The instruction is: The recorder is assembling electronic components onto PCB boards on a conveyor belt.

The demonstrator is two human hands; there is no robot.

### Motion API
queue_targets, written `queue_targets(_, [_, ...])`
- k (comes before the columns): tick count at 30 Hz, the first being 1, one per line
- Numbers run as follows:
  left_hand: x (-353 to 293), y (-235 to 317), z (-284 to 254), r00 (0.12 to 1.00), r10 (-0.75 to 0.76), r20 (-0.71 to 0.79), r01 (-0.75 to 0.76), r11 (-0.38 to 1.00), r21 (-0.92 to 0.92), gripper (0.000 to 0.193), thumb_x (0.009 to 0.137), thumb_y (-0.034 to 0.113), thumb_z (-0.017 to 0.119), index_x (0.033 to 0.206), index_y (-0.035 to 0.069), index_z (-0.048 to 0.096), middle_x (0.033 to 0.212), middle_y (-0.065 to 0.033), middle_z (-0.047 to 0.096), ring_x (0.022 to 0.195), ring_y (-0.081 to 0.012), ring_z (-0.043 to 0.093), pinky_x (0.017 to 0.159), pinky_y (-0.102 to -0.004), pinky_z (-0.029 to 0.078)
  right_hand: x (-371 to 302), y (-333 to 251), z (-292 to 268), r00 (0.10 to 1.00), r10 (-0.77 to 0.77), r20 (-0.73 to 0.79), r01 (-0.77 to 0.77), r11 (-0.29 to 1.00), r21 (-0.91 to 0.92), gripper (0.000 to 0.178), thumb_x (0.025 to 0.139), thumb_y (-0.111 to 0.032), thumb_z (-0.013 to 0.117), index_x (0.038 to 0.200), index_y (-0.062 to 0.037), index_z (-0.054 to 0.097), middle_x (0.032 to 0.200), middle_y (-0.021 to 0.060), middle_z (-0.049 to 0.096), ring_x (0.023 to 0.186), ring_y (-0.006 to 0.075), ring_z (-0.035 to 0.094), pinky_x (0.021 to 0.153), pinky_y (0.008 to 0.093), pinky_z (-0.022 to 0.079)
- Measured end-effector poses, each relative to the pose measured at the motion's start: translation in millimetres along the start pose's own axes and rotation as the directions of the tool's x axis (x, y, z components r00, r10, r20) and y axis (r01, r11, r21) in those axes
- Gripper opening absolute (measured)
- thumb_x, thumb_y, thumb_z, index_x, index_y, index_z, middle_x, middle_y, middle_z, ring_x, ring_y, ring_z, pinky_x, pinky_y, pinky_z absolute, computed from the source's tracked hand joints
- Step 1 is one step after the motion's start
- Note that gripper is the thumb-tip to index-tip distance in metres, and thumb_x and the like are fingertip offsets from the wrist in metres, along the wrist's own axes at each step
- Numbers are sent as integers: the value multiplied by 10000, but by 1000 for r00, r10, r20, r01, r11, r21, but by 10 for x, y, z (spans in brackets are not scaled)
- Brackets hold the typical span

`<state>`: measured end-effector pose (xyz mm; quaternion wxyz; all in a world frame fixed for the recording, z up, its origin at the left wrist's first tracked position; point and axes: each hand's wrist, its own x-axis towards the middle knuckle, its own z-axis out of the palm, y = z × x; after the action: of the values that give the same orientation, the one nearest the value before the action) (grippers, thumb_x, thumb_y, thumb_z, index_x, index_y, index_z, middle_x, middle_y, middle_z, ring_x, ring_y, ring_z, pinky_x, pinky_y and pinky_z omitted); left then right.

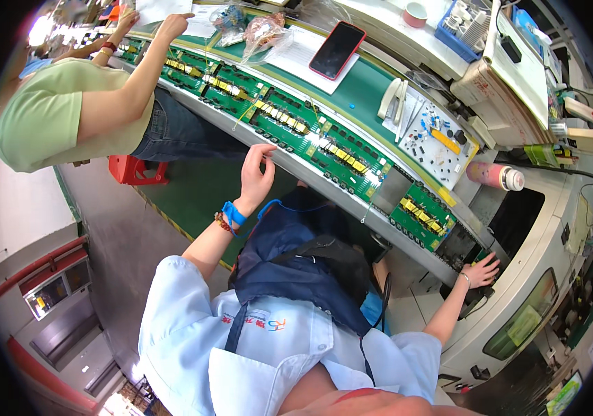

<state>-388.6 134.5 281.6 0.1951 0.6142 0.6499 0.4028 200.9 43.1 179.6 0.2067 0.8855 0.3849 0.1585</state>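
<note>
My left hand [258,175] is at the near rail of the conveyor [338,186], its fingers loosely curled and nothing visible in them. A blue wrist strap [233,213] with a cord is on that arm. My right hand [481,271] reaches to the conveyor's right end, beside the machine opening, fingers spread; what lies under its palm is mostly hidden. On the conveyor lies a row of green circuit boards [355,161] with yellow-wrapped parts along their middles. The rightmost circuit board [420,216], nearest my right hand, lies apart from the others.
Beyond the line lie a red-edged phone [337,49] on paper, bagged parts [264,33] and a tray of small components [438,142]. A pink bottle [494,176] lies by the white machine [553,229]. A co-worker in green [68,111] works on the left, near a red stool [137,170].
</note>
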Motion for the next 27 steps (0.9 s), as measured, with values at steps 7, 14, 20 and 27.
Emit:
queue_targets(7, [22, -52, -38, 998, 26, 60, -28, 999, 36, 219, 760, -76, 483, 953, 2, 552, 885, -129, 550, 791, -249, 554, 681, -307, 453, 31, 17, -197, 993, 79, 90, -74, 996, -55, 1000, 623, -403, 776, 1402, -177, 192, 1408, 115, 288, 1273, 289, 325, 1018, 460, 298])
queue_targets(14, [-1, -134, 150, 939, 228, 257, -273, 949, 158, 314, 737, -22, 525, 1049, 13, 535, 1018, -142, 579, 938, -310, 546, 820, -386, 429, -421, -408, -931, 992, -75, -97, 104, 935, 339, 583, 753, -271, 614, 1288, -136, 425, 1312, 109, 399, 1176, 299, 423, 921, 467, 368])
queue_targets(20, [2, -149, 408, 827, 365, 428, -428, 902, 57, 335, 745, 20, 518, 1079, 17, 526, 1127, -127, 554, 1073, -281, 507, 899, -388, 394, -794, -1134, -1883, 881, -363, -305, 435, 363, 824, 280, 769, -49, 558, 1047, -55, 592, 1145, 153, 510, 1046, 308, 510, 860, 374, 435])
queue_targets(27, [159, -163, 729, 724, 395, 566, -479, 878, -1, 318, 720, 56, 532, 1035, 11, 536, 1021, -121, 555, 991, -279, 508, 875, -380, 393, -1333, -1804, -2365, 664, -662, -348, 485, 27, 874, 179, 755, -30, 574, 928, -64, 608, 942, 87, 587, 818, 280, 576, 711, 354, 458])
